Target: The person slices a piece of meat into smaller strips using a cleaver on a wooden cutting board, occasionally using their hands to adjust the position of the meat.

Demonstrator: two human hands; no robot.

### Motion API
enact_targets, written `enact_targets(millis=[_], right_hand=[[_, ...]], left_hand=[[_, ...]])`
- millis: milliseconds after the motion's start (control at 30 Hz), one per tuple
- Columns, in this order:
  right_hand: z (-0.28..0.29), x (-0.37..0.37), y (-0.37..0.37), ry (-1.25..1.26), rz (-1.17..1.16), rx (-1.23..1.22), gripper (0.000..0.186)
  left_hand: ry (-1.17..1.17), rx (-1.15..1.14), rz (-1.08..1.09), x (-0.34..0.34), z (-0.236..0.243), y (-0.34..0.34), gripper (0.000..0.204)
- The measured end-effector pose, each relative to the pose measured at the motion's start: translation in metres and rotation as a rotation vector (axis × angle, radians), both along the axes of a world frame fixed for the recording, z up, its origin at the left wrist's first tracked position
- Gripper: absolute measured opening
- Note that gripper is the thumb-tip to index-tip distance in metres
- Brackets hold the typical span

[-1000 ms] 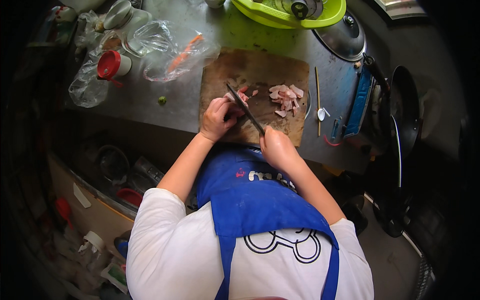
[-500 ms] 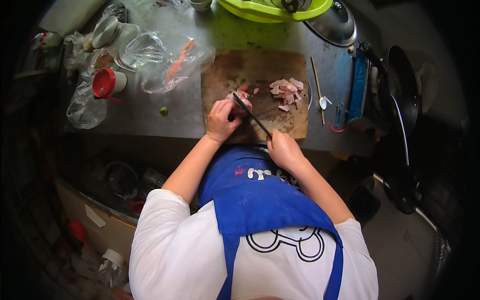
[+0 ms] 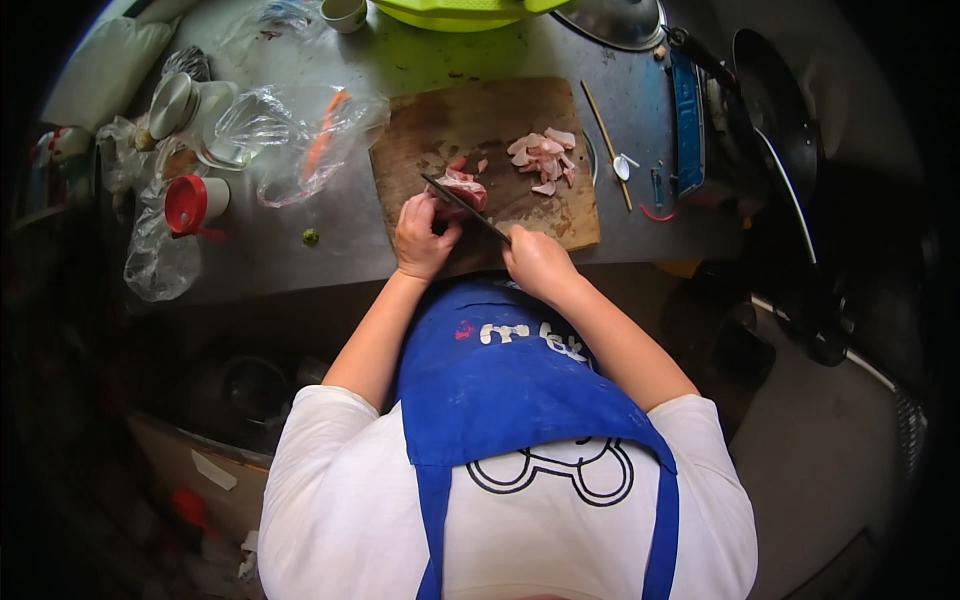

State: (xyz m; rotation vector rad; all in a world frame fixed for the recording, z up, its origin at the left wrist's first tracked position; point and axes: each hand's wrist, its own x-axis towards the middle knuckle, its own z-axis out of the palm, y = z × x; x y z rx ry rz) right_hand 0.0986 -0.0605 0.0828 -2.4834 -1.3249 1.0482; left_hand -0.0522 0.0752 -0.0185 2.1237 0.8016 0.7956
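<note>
On a worn wooden cutting board [image 3: 400, 120] lies a piece of raw meat [image 3: 466, 188], pink with pale edges. My left hand [image 3: 422, 238] is closed at the near left side of this piece, fingers curled against it; part of the meat is hidden by the hand and blade. A knife [image 3: 464, 204] has its handle in my right hand [image 3: 537, 263], and its dark blade slants up and left across the meat beside my left fingers. To the right on the board sits a pile of sliced meat [image 3: 541, 157], with one small scrap between pile and piece.
Left of the board are a clear plastic bag [image 3: 264, 122] with an orange strip, a red-lidded container [image 3: 190, 204] and a small green item [image 3: 310, 236]. Rightward lie a wooden stick [image 3: 606, 143], a white spoon [image 3: 622, 168] and a blue tray [image 3: 688, 125]. A green basin [image 3: 455, 17] stands behind.
The whole view has shifted and tilted slightly. The knife blade now lies over the near-left part of the meat, more of which shows beyond it. Both hands keep their holds.
</note>
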Motion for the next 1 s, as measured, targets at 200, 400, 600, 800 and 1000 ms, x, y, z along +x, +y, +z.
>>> enact_targets(millis=[200,400,600,800,1000], right_hand=[[0.012,0.029,-0.027,0.012,0.047,-0.045,0.028],[0.019,0.042,-0.027,0.030,0.025,0.028,0.027],[0.015,0.030,-0.014,0.037,0.121,0.101,0.022],[0.000,0.018,0.029,0.018,0.162,0.137,0.020],[-0.014,0.010,0.067,0.024,0.181,0.167,0.024]], left_hand=[[-0.089,-0.091,0.024,-0.001,0.007,-0.002,0.036],[0.024,-0.052,-0.025,-0.009,0.016,0.002,0.042],[0.112,-0.041,0.035,-0.001,0.027,0.000,0.038],[0.094,0.047,-0.005,0.002,0.033,-0.001,0.031],[0.093,0.053,-0.113,-0.017,0.023,-0.017,0.036]])
